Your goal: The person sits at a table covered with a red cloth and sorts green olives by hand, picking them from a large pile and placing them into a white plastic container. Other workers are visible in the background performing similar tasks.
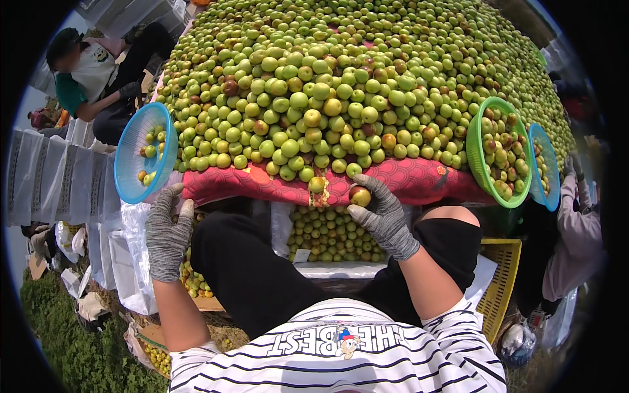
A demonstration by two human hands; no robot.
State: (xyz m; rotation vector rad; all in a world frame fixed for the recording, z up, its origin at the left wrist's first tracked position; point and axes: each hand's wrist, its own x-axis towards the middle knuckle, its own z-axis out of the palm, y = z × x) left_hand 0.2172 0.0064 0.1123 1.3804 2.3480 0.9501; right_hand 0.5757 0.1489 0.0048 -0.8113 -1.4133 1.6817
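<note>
A large heap of green jujubes (295, 105), some blushed brown, spreads out ahead of me. Its near edge rests against a red patterned cloth roll (400, 183). My right hand (388, 226), in a grey knit glove, pinches one reddish-brown jujube (360, 195) between thumb and fingers, just over the cloth. My left hand (168, 236), gloved the same way, is at the cloth's left end below a blue basket (124, 157). Its thumb and fingers are apart, with nothing seen between them. A few jujubes lie in that basket.
Between my knees stands a lined crate of jujubes (334, 232). At right are a fuller green basket (481, 154), another blue basket (555, 177) and a yellow crate (501, 281). A person (92, 78) sits at far left; another person's sleeve (576, 242) shows at right.
</note>
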